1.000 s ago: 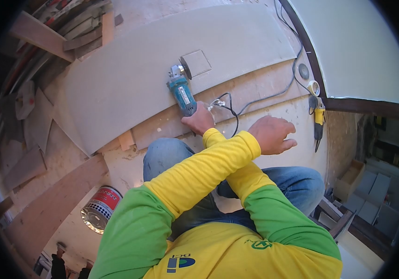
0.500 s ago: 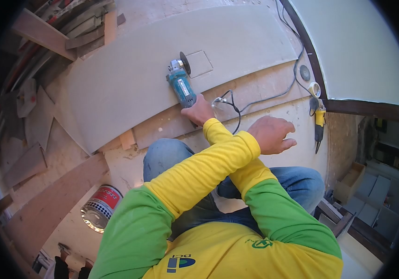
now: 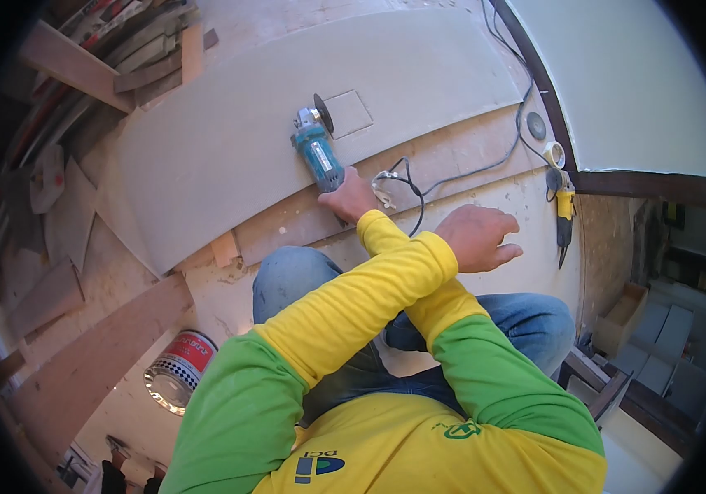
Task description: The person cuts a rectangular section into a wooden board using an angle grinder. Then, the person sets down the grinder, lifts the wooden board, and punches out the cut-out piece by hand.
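My forearms are crossed, the left over the right. My right hand point(image 3: 350, 198) is wrapped round the rear body of a teal angle grinder point(image 3: 318, 155), which rests on a large pale sheet point(image 3: 229, 140). The grinder's dark disc point(image 3: 323, 114) stands on edge beside a square outline point(image 3: 348, 114) marked or cut in the sheet. My left hand point(image 3: 478, 237) hangs over the floor, empty, with thumb and fingers apart. A black cord point(image 3: 416, 188) lies in a loop between the two hands.
At right lie a yellow-and-black power tool point(image 3: 565, 216), a tape roll point(image 3: 554, 154) and a loose grey disc point(image 3: 536, 125). A paint can point(image 3: 180, 369) stands at left near a wooden board point(image 3: 106, 362). Offcuts point(image 3: 151, 53) are piled at upper left.
The view has shifted very slightly. My hands and the angle grinder keep nearly the same positions.
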Motion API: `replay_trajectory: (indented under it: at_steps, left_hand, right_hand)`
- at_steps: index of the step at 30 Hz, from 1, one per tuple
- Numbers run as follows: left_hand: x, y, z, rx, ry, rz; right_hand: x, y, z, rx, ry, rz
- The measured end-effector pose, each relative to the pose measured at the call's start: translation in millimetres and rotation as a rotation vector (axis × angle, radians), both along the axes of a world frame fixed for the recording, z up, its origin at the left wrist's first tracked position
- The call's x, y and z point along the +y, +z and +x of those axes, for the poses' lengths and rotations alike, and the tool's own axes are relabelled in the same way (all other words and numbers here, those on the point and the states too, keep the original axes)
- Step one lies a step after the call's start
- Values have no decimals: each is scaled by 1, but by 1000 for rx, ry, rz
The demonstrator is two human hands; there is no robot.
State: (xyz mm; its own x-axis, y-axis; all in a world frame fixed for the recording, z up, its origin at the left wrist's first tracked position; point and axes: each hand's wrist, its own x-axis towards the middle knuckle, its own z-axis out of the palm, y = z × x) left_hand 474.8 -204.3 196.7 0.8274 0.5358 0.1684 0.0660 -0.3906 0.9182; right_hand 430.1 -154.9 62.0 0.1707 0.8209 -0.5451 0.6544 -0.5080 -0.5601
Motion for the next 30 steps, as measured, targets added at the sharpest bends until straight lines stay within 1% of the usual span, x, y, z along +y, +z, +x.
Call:
replay_trajectory:
  at_steps: [12, 16, 21, 30]
  left_hand:
    - [-1, 2, 4, -3, -25, -10]
    - [0, 1, 3, -3, -23, -14]
    - [1, 4, 4, 6, -29, -23]
    - [2, 3, 1, 6, -14, -12]
  right_hand:
    - [-23, -15, 5, -3, 2, 76]
    - [-23, -13, 5, -21, 0, 58]
    - [-25, -16, 5, 31, -15, 91]
    - [-3, -9, 2, 14, -19, 21]
